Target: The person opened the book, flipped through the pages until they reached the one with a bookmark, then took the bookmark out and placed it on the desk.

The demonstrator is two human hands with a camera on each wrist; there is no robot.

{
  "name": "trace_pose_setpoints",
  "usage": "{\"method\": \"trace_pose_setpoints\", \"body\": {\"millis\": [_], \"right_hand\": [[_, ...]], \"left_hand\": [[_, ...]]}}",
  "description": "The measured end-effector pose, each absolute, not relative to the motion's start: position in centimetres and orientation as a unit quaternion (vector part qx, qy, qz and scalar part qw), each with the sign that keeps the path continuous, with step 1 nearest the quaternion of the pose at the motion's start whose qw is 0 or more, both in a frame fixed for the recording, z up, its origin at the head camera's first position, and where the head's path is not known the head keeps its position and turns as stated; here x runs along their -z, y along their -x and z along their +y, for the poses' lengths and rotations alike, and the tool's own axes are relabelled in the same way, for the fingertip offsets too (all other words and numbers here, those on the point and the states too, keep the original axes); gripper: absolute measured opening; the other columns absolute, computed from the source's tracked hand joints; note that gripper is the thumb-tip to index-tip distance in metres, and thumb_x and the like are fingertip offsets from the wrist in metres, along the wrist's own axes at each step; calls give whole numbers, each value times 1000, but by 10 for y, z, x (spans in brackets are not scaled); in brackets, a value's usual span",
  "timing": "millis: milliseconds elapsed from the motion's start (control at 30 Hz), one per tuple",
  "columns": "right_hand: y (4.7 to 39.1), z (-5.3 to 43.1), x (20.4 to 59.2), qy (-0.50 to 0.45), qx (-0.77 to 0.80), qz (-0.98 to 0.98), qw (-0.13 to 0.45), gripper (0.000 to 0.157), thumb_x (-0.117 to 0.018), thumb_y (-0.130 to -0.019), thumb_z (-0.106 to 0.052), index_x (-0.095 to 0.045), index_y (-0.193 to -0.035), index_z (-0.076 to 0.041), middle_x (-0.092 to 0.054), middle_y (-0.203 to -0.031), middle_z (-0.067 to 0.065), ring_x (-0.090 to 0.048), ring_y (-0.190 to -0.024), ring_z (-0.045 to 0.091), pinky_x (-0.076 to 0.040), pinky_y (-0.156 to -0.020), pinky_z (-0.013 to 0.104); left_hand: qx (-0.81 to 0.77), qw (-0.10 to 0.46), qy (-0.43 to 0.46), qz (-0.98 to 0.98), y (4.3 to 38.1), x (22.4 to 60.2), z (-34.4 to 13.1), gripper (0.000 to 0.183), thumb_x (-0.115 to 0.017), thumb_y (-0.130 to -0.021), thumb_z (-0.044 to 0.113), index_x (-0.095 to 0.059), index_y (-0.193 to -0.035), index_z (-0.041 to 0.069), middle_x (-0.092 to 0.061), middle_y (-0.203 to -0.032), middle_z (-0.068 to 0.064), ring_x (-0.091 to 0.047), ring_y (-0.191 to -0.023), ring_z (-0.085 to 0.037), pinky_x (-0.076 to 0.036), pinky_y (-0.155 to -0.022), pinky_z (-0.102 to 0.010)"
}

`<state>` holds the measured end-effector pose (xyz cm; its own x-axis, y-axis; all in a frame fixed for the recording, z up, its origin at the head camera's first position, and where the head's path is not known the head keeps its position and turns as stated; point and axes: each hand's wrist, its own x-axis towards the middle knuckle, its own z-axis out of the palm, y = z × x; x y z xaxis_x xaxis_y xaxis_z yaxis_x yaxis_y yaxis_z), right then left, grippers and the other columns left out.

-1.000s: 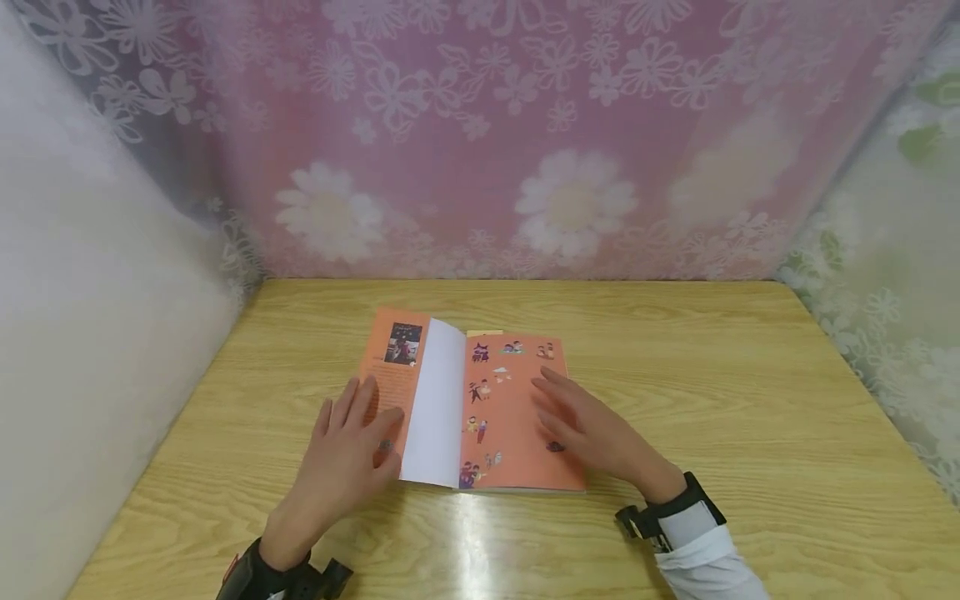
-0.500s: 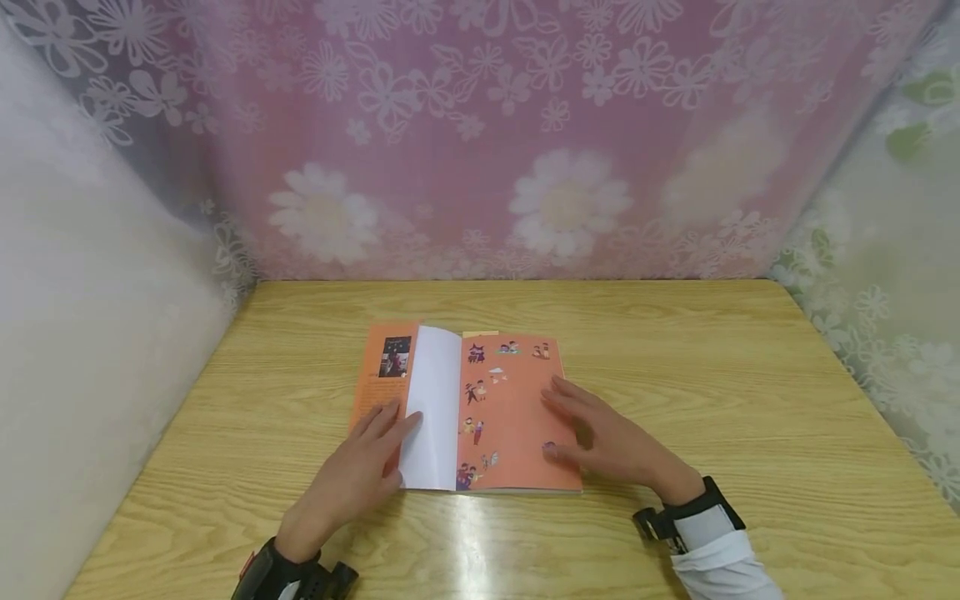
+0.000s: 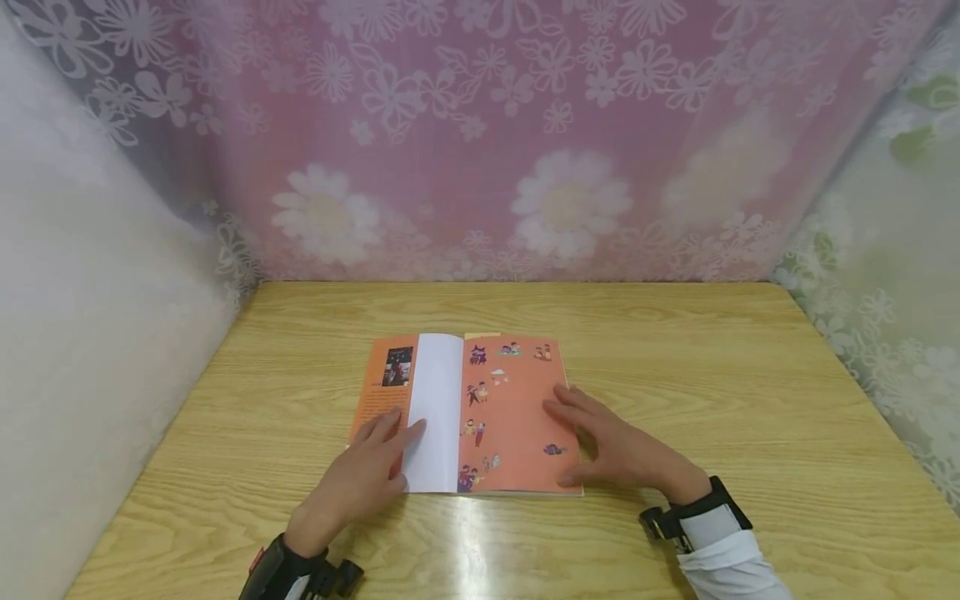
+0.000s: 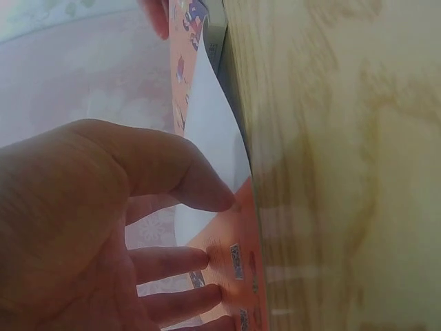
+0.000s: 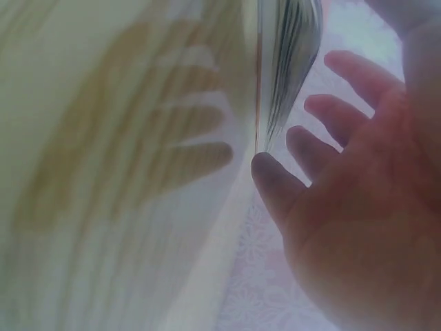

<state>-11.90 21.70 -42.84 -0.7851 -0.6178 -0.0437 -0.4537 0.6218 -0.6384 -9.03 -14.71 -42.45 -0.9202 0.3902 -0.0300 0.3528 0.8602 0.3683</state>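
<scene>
An open book [image 3: 517, 417] lies on the table, its orange right-hand page printed with small cartoon figures. To the left are a white page [image 3: 435, 400] and an orange flap [image 3: 378, 396] with a photo and text. My left hand [image 3: 360, 471] rests its spread fingers on the flap and the white page's edge. In the left wrist view, the thumb [image 4: 207, 186] and fingertips touch the flap's surface. My right hand [image 3: 618, 446] lies at the book's right edge, its fingers loosely extended. The right wrist view shows those fingers [image 5: 275, 186] beside the page edges [image 5: 293, 62].
The wooden table [image 3: 712, 375] extends around the book. A pink flowered curtain [image 3: 450, 150] hangs behind it, with pale cloths [image 3: 112, 275] on either side. A yellowish tab [image 3: 482, 335] sticks out at the book's top edge.
The orange flap and white page have come down flatter on the left. My left hand has moved slightly down and right with them. My right hand has slid right, towards the book's edge.
</scene>
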Motion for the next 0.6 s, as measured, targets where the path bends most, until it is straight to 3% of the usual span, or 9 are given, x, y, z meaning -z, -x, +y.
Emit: {"method": "trace_pose_setpoints", "body": {"millis": [267,467,600], "right_hand": [[119,214,429,299,309,895,119,88,-75,-77,-45,-37,-147,-10,-21,-156,11,-12,-142,36,-24,-107,57],[121,212,429,298,305,898,108,83,-73,-78,-48,-42,-145,-10,-26,-154,11,-15,-141,37,-23,-107,57],[122,209,429,298,298,902,90,80,-72,-78,-49,-46,-142,-10,-31,-152,11,-18,-140,37,-23,-107,56]], "left_hand": [[-178,6,-215,960,91,426,-145,59,-67,-75,3,-57,-133,10,-44,-135,-17,-42,-116,-35,-48,-81,-43],[-167,-23,-251,953,92,424,-144,55,-65,-72,-2,-61,-126,7,-51,-127,-12,-47,-109,-28,-47,-84,-40],[-175,-38,-259,949,93,422,-139,49,-65,-73,3,-64,-122,8,-53,-123,-13,-49,-108,-30,-47,-85,-42]]}}
